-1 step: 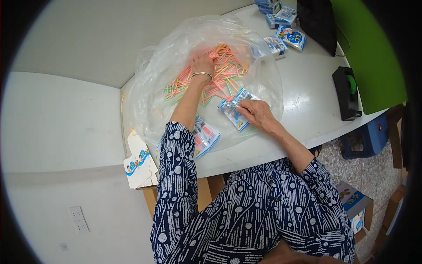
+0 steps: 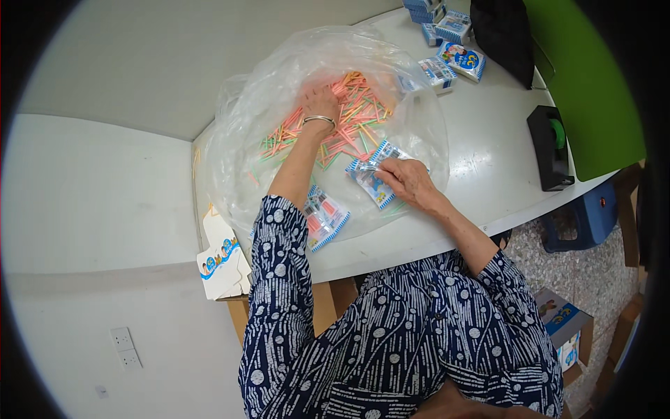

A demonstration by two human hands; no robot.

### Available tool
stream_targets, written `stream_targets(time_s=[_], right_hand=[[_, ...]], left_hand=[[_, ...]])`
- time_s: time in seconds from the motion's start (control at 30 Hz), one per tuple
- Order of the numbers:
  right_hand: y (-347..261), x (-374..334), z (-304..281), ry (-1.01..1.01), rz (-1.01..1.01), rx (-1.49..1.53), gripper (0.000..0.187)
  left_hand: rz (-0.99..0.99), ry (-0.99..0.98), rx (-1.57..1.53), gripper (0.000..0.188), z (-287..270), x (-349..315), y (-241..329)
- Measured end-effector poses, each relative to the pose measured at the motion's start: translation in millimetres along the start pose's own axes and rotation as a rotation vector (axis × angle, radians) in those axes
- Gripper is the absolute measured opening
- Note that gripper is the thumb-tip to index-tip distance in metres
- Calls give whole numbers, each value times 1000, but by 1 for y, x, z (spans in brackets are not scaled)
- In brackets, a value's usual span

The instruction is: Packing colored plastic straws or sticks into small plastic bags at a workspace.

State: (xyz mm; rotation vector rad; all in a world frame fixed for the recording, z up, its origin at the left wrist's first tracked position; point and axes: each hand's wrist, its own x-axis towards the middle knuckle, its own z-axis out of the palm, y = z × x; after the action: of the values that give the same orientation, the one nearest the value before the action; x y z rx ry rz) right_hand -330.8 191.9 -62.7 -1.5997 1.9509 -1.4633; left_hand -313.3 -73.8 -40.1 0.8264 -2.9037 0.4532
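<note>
My left hand [image 2: 321, 105], with a silver bangle at the wrist, reaches into a pile of thin pink, yellow and green sticks [image 2: 359, 112]. Its fingers curl over a bunch of pink sticks, and the fingertips are partly hidden. The pile lies in a large clear plastic bag [image 2: 251, 105] spread on the table. Closer to me, my right hand [image 2: 410, 183] pinches a blue-and-white printed packet [image 2: 370, 183] near its middle. Another packet [image 2: 326, 218], with pink showing through a window, lies beside my left forearm at the bag's near side.
Several blue-and-white packets [image 2: 453, 28] sit at the back right of the white table [image 2: 481, 133]. A black tape dispenser [image 2: 550, 150] stands by a green panel [image 2: 593, 91]. Flat printed cards [image 2: 223, 258] lie at the left edge. A blue stool [image 2: 583, 220] and an open carton [image 2: 569, 328] are below right.
</note>
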Motion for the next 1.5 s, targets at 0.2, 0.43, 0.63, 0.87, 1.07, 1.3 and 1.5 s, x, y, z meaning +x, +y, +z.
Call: stream_targets(time_s=[0.2, 0.43, 0.63, 0.87, 1.07, 1.3, 1.5], right_hand=[[-2, 3, -5, -32, 63, 47, 22], [6, 8, -3, 30, 365, 660, 21], [-28, 34, -11, 275, 556, 1329, 17], [-21, 82, 27, 430, 579, 1783, 19], [-12, 92, 40, 612, 554, 1858, 22], [-23, 93, 34, 587, 561, 1813, 22], [-20, 78, 10, 445, 465, 1367, 16]], left_hand=[[18, -177, -48, 31, -35, -6, -16], [-111, -221, -1169, 26, -56, -15, -47], [-361, -378, -2122, 19, -69, -42, -9], [-294, 11, -2467, 14, -70, -78, 61], [-336, 311, -2388, 8, -82, -82, 84], [-434, 297, -2260, 12, -60, -76, 80], [-499, 300, -2333, 19, -67, -70, 49]])
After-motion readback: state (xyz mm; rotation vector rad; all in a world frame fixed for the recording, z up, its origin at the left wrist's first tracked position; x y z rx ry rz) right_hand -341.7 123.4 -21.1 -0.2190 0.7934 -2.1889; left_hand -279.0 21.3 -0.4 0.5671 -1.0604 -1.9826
